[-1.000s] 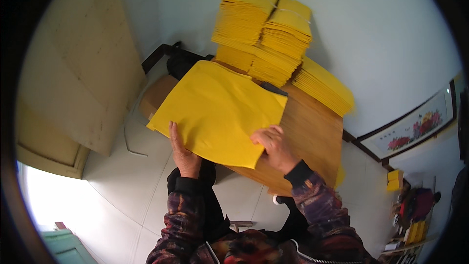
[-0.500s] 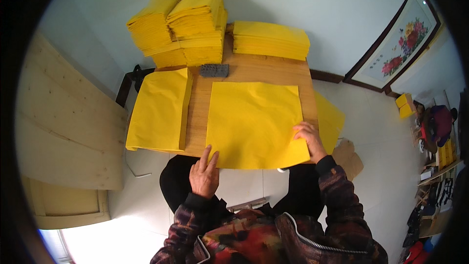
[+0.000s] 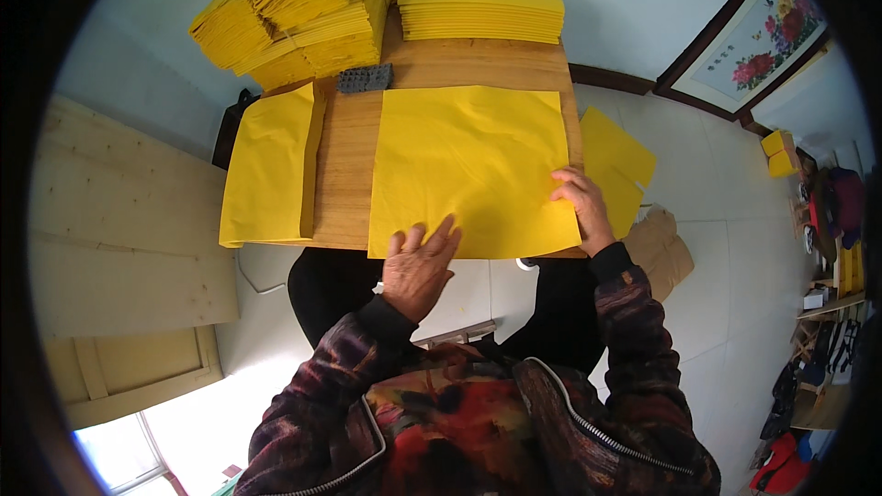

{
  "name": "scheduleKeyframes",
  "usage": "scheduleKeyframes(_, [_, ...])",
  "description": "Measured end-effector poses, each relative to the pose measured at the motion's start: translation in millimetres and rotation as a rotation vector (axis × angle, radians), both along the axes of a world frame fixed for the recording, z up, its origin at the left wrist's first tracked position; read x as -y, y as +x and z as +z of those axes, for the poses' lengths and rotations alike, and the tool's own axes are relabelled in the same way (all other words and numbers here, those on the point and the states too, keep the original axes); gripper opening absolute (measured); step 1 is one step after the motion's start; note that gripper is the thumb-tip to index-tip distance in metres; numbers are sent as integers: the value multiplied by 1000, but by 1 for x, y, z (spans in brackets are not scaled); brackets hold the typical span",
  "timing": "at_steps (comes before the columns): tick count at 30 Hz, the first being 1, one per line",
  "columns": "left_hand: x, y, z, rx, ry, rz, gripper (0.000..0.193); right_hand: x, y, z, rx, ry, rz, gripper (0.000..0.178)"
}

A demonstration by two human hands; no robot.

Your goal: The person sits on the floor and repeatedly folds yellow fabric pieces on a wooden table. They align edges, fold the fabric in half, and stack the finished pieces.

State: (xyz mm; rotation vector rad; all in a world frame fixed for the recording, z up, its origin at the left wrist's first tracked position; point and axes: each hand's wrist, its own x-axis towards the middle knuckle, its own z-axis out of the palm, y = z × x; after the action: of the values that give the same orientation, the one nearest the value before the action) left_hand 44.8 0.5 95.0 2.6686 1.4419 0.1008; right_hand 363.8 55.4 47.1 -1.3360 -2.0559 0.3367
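A large yellow paper sheet (image 3: 473, 156) lies flat near the front edge of the wooden table, its lower edge slightly overhanging. My left hand (image 3: 418, 266) rests on the sheet's near edge, left of the middle, with fingers stretched out. At the sheet's right edge is my right hand (image 3: 586, 207), its fingers bent over the paper and the thumb side partly hidden. To the left lies a yellow folded paper stack (image 3: 266, 165), with its near edge at the table's front.
Tied yellow paper bundles (image 3: 312, 0) are piled at the back left, beside a neat yellow stack (image 3: 482, 9). A dark grey block (image 3: 365, 78) sits before the pile. More yellow paper (image 3: 617, 170) and brown paper (image 3: 660, 253) lie right of the table. A wooden board (image 3: 129, 211) stands left.
My left hand has moved right along the sheet's near edge and now lies on the paper. My right hand stays at the right edge. The whole view has shifted, so the table appears higher.
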Motion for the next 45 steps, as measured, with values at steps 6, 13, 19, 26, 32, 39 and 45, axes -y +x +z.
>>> scheduleKeyframes(6, [-25,36,-37,43,-86,-19,83,1,3,3,19,26,26,21])
scheduleKeyframes(13, [-29,28,-57,123,87,-60,86,2,16,23,126,33,30,13])
scheduleKeyframes(19, [-28,30,-55,119,100,-50,86,0,-10,54,63,-56,18,20])
scheduleKeyframes(26, [-28,31,-47,102,-14,-40,78,17,-91,18,169,-76,31,32])
scheduleKeyframes(32, [-28,31,-54,78,96,-45,85,20,-75,5,158,-43,-36,35])
scheduleKeyframes(39, [-29,32,-54,144,89,-53,84,27,-66,-4,194,-23,-114,35])
scheduleKeyframes(45, [-32,45,-49,149,47,-68,88,22,-53,-2,184,12,-126,34])
